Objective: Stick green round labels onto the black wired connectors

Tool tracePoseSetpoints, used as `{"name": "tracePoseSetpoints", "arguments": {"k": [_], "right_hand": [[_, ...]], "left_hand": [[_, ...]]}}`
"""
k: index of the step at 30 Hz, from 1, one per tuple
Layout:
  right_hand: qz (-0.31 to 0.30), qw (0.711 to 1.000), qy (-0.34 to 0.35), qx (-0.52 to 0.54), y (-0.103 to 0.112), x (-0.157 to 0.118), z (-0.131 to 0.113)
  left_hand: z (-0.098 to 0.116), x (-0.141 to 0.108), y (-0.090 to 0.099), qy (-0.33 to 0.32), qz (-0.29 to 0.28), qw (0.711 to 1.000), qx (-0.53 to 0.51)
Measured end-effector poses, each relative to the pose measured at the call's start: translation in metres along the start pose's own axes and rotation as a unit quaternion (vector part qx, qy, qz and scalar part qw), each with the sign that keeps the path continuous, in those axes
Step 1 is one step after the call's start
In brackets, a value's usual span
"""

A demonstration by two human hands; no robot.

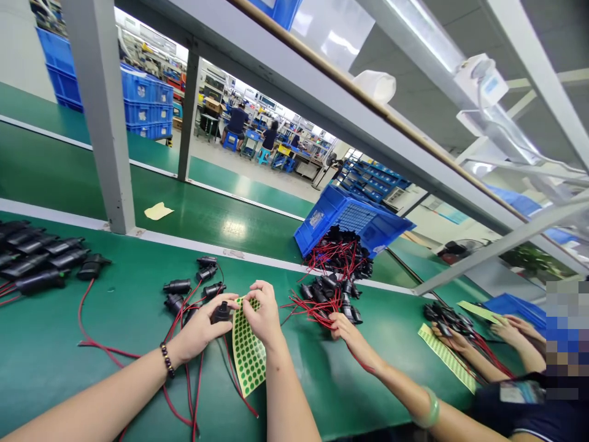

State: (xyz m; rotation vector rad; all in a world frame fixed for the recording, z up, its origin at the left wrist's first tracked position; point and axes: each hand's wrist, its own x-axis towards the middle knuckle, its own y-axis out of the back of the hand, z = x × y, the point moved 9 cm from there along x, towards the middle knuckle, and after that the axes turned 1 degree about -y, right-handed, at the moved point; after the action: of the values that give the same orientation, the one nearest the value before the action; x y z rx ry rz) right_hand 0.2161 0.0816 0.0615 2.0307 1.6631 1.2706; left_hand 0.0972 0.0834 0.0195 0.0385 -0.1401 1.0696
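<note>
My left hand (205, 328), with a beaded bracelet at the wrist, is closed around a small black cylindrical part with a nozzle (223, 312). Just beside it, my right hand (262, 313) pinches at the upper edge of a pale yellow sheet of round green stickers (250, 353). Whether a single sticker is between those fingertips, I cannot tell. Behind my left hand lie several similar black parts (177, 286), their red wires (172, 399) trailing over the green worktop (59, 331).
More black parts (32, 255) lie in rows at the left. A tipped blue crate (317, 215) spills black parts with red wires. A co-worker's hand (345, 331) touches wires to my right, and another person's hands (510, 331) work farther right. A grey post (103, 123) stands ahead.
</note>
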Motion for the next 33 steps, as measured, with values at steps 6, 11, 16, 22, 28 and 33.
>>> {"name": "tracePoseSetpoints", "arguments": {"k": [6,11,16,22,28,33], "right_hand": [[0.001,0.989,-0.108,0.102,-0.002,0.000,0.025],[0.010,0.955,-0.162,0.249,-0.001,-0.001,0.036],[-0.010,0.894,-0.203,0.400,-0.011,-0.006,0.027],[-0.051,0.866,-0.186,0.461,-0.030,-0.012,-0.003],[-0.052,0.869,-0.187,0.456,-0.033,-0.013,-0.006],[-0.060,0.881,-0.170,0.438,-0.035,-0.013,-0.009]], "left_hand": [[-0.005,0.000,0.023,0.040,0.067,0.997,-0.015],[-0.011,0.002,0.013,0.060,0.026,0.994,-0.085],[0.003,0.005,0.009,-0.012,-0.002,0.999,-0.047],[0.005,0.005,0.011,-0.046,0.013,0.998,0.042],[0.008,0.003,0.009,-0.077,0.024,0.992,0.095],[0.007,0.002,0.008,-0.083,0.022,0.990,0.110]]}}
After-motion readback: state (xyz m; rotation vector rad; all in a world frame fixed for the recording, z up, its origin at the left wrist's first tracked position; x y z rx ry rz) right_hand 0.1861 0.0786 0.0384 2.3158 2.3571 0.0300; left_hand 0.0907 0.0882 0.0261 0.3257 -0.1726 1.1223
